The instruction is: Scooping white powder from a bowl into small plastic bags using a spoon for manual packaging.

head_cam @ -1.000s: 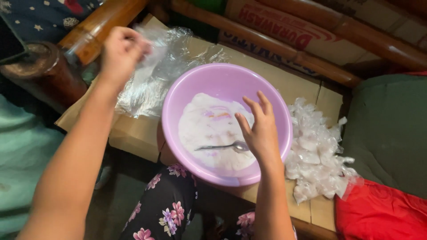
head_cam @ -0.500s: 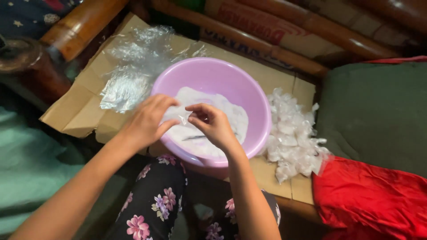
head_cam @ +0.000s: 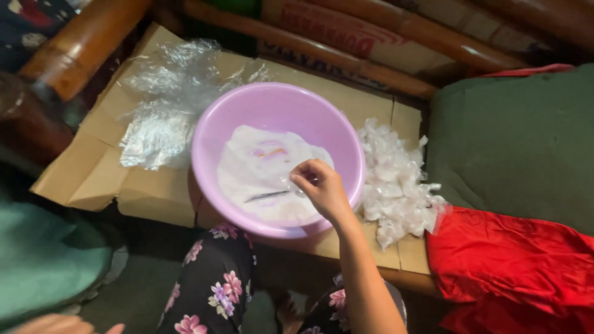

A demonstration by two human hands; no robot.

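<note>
Right hand (head_cam: pixel 318 185) curled over lilac bowl (head_cam: pixel 278 158), fingers pinched on spoon handle (head_cam: pixel 266 196) in white mixture (head_cam: pixel 266 170), bowl on cardboard sheet (head_cam: pixel 93 173), filled packets (head_cam: pixel 396 179) just beside, left hand (head_cam: pixel 59 324) at lower edge, grip indeterminate.

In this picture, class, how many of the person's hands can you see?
2: the right hand is over the purple bowl, holding a spoon; the left hand is at the bottom-left corner, partly cut off.

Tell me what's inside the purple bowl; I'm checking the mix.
Inside the purple bowl: white mixture with faint pink-orange streaks, and a spoon. The right hand covers the spoon's end and some mixture.
</note>
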